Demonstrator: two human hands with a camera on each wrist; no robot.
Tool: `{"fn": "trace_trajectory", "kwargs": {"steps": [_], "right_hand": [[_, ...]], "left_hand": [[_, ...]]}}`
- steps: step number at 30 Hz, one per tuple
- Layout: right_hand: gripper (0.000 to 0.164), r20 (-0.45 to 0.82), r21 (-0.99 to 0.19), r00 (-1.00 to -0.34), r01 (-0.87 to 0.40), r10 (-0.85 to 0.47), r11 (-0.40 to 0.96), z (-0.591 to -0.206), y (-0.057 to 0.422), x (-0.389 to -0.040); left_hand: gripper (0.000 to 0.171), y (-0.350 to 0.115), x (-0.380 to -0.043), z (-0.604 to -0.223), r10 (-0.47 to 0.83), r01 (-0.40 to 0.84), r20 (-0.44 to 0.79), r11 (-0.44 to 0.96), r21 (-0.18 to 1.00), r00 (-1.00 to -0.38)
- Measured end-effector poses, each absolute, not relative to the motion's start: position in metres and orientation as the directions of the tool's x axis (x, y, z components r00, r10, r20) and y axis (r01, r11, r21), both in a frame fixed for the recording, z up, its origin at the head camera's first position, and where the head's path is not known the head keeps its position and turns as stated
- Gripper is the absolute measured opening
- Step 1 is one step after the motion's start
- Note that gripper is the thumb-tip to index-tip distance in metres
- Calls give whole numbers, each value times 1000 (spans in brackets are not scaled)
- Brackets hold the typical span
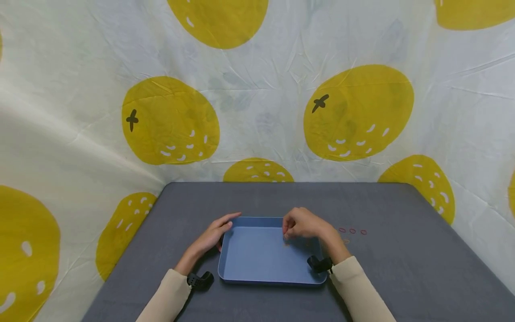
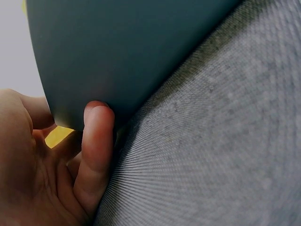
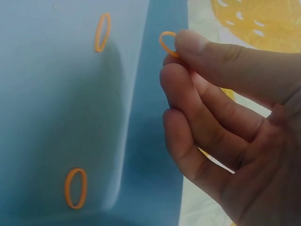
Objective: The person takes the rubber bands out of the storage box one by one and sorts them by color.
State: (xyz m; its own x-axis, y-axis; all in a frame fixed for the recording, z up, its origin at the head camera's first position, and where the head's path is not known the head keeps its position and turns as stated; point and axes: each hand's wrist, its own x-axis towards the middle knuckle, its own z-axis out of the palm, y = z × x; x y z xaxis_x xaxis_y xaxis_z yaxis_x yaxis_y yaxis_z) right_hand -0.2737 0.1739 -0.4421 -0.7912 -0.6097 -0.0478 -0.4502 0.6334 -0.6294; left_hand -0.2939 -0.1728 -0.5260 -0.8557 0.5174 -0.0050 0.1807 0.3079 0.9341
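Observation:
A shallow blue tray (image 1: 257, 264) lies on the table. At its far left corner my left hand (image 1: 211, 236) holds the edge, thumb by the rim; in the left wrist view a fingertip (image 2: 99, 110) presses the outer wall. My right hand (image 1: 303, 223) is over the tray's far right part, pinching a small orange rubber band (image 3: 168, 44) between thumb and forefinger. Two more orange rubber bands lie apart on the tray floor in the right wrist view, an upper band (image 3: 96, 42) and a lower band (image 3: 67, 188).
Right of the tray, three red rubber bands (image 1: 352, 231) lie in a row on the grey table (image 1: 402, 268). An orange band (image 1: 346, 241) sits nearer, partly behind the right forearm. A white curtain (image 1: 261, 112) with yellow fruit prints hangs behind the table.

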Motion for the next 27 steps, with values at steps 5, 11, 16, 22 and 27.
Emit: {"fn": "trace_trajectory", "kwargs": {"steps": [5,11,16,22,27], "right_hand": [[17,-52,-633,-796,-441,-604,636,-437,175,-273],[13,-45,-642,-796,-440,-604,628,-428,177,-269],[8,-34,-639,-795,-449,-605,625,-422,184,-265],[6,-24,-632,-816,-435,-577,642,-417,201,-262],[5,-20,-630,-833,-419,-552,655,-413,218,-262]], "left_hand": [[46,-174,-293,-527,518,180,-7,311,933,-856],[47,-174,-291,-528,513,180,-3,307,935,-859],[47,-173,-291,-527,514,184,-1,308,933,-858],[46,-172,-293,-527,516,185,-3,312,932,-857],[46,-173,-294,-526,522,182,-4,305,935,-853]]}}
